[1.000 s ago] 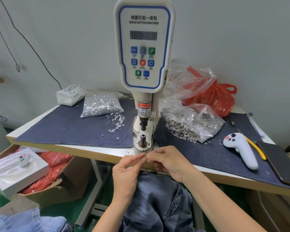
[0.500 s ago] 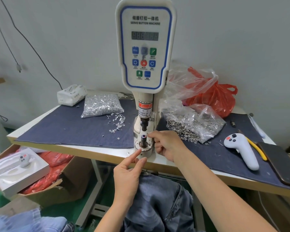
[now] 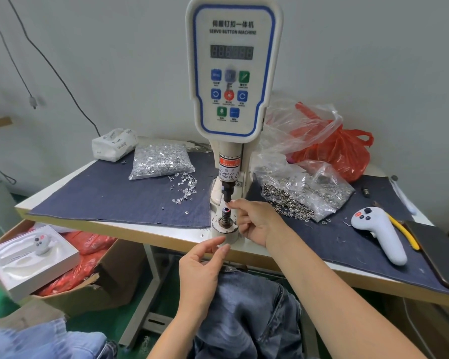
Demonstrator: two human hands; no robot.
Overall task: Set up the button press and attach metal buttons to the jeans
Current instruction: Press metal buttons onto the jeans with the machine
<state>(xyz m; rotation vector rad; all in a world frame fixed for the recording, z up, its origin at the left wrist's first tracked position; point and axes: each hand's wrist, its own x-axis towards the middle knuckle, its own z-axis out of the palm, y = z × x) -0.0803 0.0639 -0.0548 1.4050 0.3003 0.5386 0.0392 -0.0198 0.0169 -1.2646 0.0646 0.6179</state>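
The button press (image 3: 232,104) is standing on the table (image 3: 130,230), and its lower die (image 3: 225,216) is sticking up just left of the right hand (image 3: 254,221). This hand's fingertips (image 3: 233,203) are pinching together under the upper punch; what they are holding is too small to tell. Below it, the left hand (image 3: 200,270) is hovering with relaxed, apart fingers above the jeans (image 3: 246,317).
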